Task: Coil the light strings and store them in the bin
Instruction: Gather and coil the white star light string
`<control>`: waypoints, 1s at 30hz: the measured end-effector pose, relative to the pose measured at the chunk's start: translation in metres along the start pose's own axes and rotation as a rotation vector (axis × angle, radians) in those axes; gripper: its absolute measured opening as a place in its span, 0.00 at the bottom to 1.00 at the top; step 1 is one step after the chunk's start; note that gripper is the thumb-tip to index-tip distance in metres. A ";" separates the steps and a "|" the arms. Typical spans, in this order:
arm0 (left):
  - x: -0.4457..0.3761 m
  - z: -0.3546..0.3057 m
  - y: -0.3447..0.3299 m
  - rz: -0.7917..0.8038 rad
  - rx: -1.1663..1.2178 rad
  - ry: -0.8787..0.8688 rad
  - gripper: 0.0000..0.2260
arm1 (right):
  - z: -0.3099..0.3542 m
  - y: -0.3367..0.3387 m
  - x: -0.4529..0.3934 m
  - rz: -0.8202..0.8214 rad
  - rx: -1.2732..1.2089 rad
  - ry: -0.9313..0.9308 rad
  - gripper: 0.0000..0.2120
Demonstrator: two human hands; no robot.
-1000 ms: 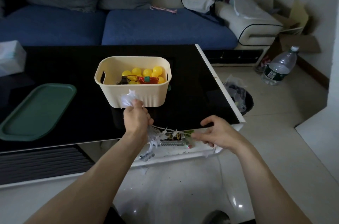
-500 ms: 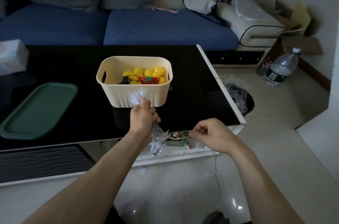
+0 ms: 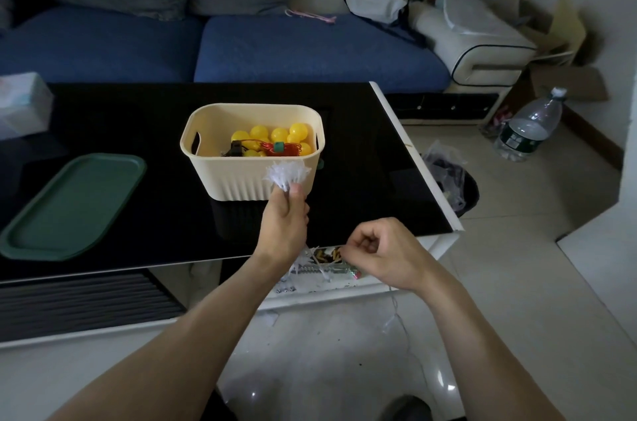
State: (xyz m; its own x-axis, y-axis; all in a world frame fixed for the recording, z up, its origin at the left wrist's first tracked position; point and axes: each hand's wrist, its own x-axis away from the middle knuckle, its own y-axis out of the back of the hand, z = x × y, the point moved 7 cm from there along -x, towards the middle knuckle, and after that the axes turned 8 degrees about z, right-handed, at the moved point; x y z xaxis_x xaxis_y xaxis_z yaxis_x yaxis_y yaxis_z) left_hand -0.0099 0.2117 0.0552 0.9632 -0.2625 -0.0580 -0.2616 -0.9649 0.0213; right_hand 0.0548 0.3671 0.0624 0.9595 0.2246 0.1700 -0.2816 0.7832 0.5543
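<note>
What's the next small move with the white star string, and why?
Probably wrap another loop: the left hand grips a bunch of the white star lights in front of the bin, while the right hand pinches the thin wire, and more string trails below the table edge. It looks too loose to drop in yet.

Dim, soft room light from the right, glints on the glossy floor [image 3: 444, 382], wide-angle bending at the edges.
</note>
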 end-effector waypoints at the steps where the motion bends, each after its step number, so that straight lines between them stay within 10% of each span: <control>1: 0.000 0.000 -0.001 0.003 0.004 0.002 0.13 | 0.000 0.001 0.000 -0.013 -0.017 0.003 0.08; 9: 0.005 0.009 -0.008 0.059 0.129 0.161 0.14 | -0.009 -0.007 -0.004 -0.024 0.017 -0.046 0.06; 30: 0.021 0.043 -0.032 0.442 -0.439 0.493 0.16 | -0.009 -0.035 -0.010 0.123 0.057 -0.159 0.19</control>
State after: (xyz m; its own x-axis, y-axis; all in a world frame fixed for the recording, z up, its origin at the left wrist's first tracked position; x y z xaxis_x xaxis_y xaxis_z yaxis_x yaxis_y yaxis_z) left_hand 0.0156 0.2368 0.0105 0.7191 -0.4889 0.4937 -0.6765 -0.6549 0.3368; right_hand 0.0555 0.3433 0.0340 0.9056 0.2185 0.3636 -0.4011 0.7202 0.5661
